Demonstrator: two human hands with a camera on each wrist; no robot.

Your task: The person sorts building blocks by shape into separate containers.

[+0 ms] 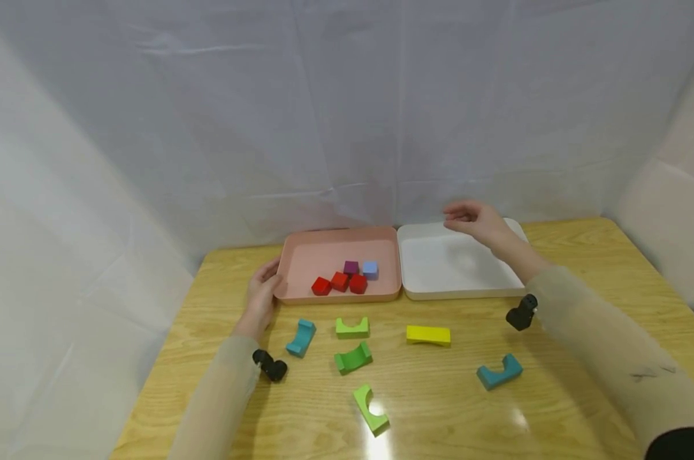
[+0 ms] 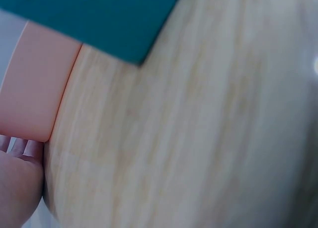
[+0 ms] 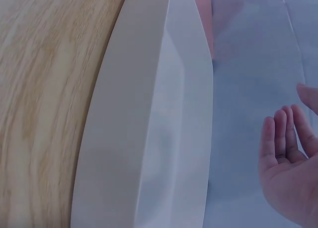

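Note:
My left hand (image 1: 262,292) rests against the front left corner of a pink tray (image 1: 324,250), its fingers (image 2: 17,148) touching the tray's wall (image 2: 35,89). Three red cubes (image 1: 340,282), a purple cube (image 1: 351,267) and a light blue cube (image 1: 370,269) lie in that tray. My right hand (image 1: 472,220) hovers over the far edge of a white tray (image 1: 439,281) and holds nothing; its fingers (image 3: 283,133) are relaxed above the white tray (image 3: 149,138).
Arch blocks lie loose on the wooden table (image 1: 439,409): a teal one (image 1: 301,337) beside my left wrist, three green ones (image 1: 352,328), a yellow one (image 1: 428,335) and another teal one (image 1: 499,372). White cloth walls close in the back and sides.

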